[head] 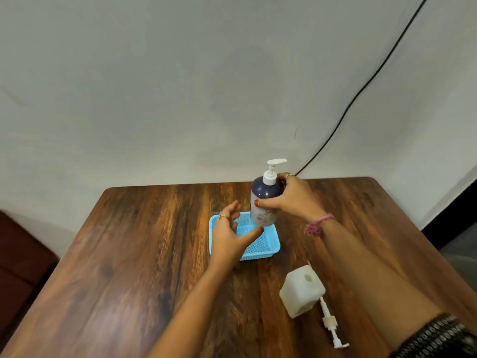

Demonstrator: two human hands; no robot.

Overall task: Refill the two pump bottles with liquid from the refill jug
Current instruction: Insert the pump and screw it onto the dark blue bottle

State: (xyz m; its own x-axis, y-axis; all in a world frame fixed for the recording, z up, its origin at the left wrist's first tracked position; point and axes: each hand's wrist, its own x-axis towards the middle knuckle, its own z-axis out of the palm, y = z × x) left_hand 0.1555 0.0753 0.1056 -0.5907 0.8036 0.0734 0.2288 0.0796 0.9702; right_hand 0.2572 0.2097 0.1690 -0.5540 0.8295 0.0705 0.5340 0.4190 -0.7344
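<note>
One pump bottle, dark-topped with its white pump on, hangs upright over the far corner of the blue basket, the right hand wrapped round its body. Left hand hovers over the basket, fingers spread, holding nothing. Nearer on the counter, a white square bottle stands open, its pump lying just beside it

Wooden table, pale wall, black cable
</note>
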